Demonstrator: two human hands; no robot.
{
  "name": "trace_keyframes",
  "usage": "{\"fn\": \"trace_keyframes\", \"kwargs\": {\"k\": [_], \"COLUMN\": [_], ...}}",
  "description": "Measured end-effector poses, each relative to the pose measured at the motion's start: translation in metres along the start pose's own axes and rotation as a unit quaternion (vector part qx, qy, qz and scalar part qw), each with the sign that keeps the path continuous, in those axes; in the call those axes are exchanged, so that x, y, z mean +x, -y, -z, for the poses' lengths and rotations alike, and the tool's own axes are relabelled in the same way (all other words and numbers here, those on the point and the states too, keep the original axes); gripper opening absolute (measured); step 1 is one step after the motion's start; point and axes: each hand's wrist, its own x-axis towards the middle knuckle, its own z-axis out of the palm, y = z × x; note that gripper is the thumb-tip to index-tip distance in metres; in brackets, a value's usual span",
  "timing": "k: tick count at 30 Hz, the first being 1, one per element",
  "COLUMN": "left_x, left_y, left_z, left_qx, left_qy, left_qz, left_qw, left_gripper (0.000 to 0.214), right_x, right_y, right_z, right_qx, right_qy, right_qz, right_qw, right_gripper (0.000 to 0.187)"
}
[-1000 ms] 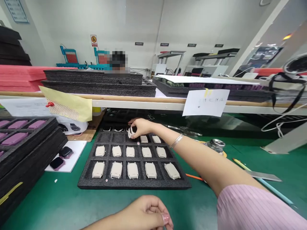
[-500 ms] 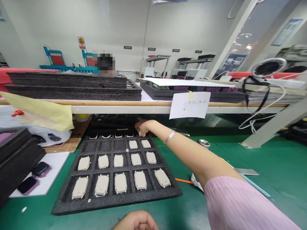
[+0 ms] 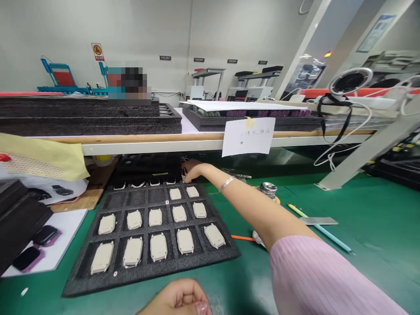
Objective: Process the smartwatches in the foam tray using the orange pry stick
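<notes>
A black foam tray (image 3: 151,280) lies on the green table, its pockets holding several cream watch cases (image 3: 159,246), back side up. In its back row are dark-faced watch cases with white edges (image 3: 154,181). My right hand (image 3: 191,169) reaches under the shelf to the far right pocket of that row. Its fingers are closed on a watch case, of which only a pale edge shows. My left hand (image 3: 182,298) rests in front of the tray near the bottom edge, fingers curled in and thumb across them, with nothing visible in it.
A shelf (image 3: 157,146) crosses low above the tray's far end, carrying foam trays (image 3: 88,124). At right lie a blue pen (image 3: 333,238), a metal blade (image 3: 320,221) and a round metal container (image 3: 268,189). Dark watches (image 3: 46,235) lie on white board at left.
The view has shifted slightly right. My right hand stays at the tray's far right, with its fingers lower on the watch case. My left hand shows more, its thumb now visible.
</notes>
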Motion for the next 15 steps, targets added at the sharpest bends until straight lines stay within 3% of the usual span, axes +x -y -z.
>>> {"fn": "trace_keyframes", "kwargs": {"k": [4,8,12,15], "left_x": [-0.009,-0.012,-0.015,-0.019], "left_y": [-0.01,-0.009,-0.009,-0.015], "left_z": [-0.012,-0.018,-0.018,-0.019], "left_qx": [-0.006,-0.048,-0.146,-0.205], "left_qy": [-0.013,-0.068,-0.086,-0.062], "left_qz": [-0.007,-0.065,-0.108,-0.139], "left_qw": [1.0,0.994,0.98,0.967], "left_gripper": [0.064,0.062,0.063,0.066], "right_x": [-0.04,-0.107,-0.182,-0.217], "right_y": [0.001,0.021,0.042,0.05], "right_z": [-0.008,-0.03,-0.07,-0.102], "right_qx": [0.057,0.149,0.234,0.312], "right_qy": [-0.126,-0.244,-0.262,-0.284], "right_qz": [0.024,0.065,0.154,0.285], "right_qw": [0.99,0.956,0.924,0.861], "right_gripper": [0.03,0.047,0.051,0.051]}}
